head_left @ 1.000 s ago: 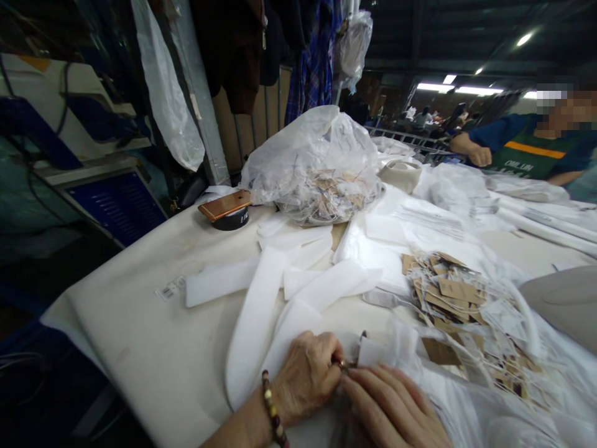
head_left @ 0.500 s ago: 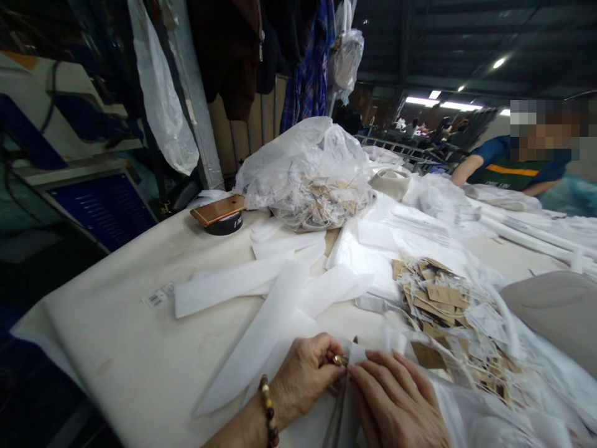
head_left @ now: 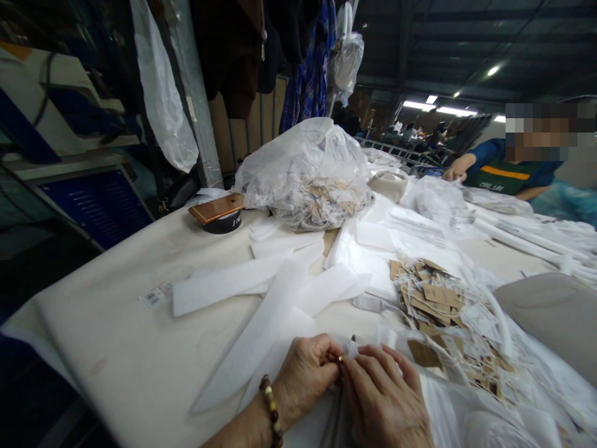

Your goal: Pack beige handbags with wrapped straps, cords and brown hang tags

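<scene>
At the near edge of the table, my left hand (head_left: 305,373), with a beaded bracelet at the wrist, pinches a small gold-coloured metal fitting (head_left: 340,359) between thumb and fingertips. My right hand (head_left: 385,395) presses close against it from the right, fingers bent and together; whatever lies under those fingers is hidden. Thin greyish straps (head_left: 332,417) run down between the two hands. Just beyond the fingertips shows a bit of white wrapping. White foam strips (head_left: 275,311) lie crossed on the table ahead and to the left of my left hand.
Brown hang tags (head_left: 441,295) with white strings lie piled to the right, near a beige rounded piece (head_left: 550,311). Farther back stand a clear plastic bag of tags (head_left: 312,180) and a phone (head_left: 217,208) on a black roll. A co-worker (head_left: 508,168) is across the table.
My right hand has shifted slightly left, its fingers more bent and nearer the gold fitting, which shows less. The co-worker's arm has moved. The view has turned a little.
</scene>
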{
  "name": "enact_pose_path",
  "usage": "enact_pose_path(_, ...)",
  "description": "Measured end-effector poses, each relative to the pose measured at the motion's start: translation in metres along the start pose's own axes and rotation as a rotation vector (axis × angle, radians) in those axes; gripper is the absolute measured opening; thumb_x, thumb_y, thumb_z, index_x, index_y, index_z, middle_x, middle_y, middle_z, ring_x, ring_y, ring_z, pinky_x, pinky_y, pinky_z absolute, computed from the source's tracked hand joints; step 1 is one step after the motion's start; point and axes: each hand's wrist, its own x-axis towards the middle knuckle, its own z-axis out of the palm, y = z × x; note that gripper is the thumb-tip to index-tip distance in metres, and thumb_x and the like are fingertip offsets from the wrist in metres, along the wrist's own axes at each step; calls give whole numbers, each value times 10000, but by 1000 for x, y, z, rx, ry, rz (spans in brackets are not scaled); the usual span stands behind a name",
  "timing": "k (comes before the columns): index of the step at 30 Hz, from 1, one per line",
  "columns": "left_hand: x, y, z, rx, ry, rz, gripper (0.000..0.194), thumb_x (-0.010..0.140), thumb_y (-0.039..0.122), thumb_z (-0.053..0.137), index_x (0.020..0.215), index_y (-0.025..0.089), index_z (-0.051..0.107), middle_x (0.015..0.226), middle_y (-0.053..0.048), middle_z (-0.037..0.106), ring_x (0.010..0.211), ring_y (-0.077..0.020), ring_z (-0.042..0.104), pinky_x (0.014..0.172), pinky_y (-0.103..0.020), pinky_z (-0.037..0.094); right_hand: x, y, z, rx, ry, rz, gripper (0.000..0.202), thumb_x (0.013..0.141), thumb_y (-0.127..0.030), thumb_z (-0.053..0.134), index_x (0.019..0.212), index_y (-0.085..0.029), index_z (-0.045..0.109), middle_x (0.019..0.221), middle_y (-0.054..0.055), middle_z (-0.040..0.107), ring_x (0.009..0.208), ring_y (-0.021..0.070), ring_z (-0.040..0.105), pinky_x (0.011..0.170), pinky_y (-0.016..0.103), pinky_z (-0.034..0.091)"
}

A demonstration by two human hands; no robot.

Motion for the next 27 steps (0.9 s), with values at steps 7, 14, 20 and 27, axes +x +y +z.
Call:
enact_pose_path(7, 1, -2, 2, 65, 44, 35, 152, 618, 141, 554, 692, 129, 687, 618, -2, 641, 572, -106, 535, 545, -199, 408, -1, 1, 3, -23, -25, -84, 269, 932, -151, 351, 842, -140, 604, 748, 46, 603, 858, 187, 537, 915, 374, 336)
enact_pose_path(14, -1, -1, 1, 118, 49, 57, 168, 634, 132, 550, 706, 130, 702, 601, 3, 629, 561, -104, 528, 524, -190, 396, 2, 2, 1, 11, -73, -88, 277, 944, -179, 340, 840, -159, 597, 743, 28, 593, 851, 174, 536, 922, 368, 327)
enact_pose_path(20, -2, 1, 0, 171, 56, 87, 133, 634, 122, 546, 650, 131, 677, 565, 17, 591, 530, -90, 485, 481, -178, 352, 3, 0, 3, 25, -51, -91, 261, 924, -147, 372, 756, -169, 569, 708, 13, 574, 825, 159, 530, 919, 360, 329)
enact_pose_path(27, -4, 5, 1, 157, 58, 83, 129, 602, 95, 527, 634, 147, 641, 552, 31, 572, 520, -87, 471, 487, -181, 343, 0, 2, 4, 66, -39, -60, 167, 882, -111, 435, 813, -165, 577, 747, 16, 582, 856, 164, 525, 901, 373, 342)
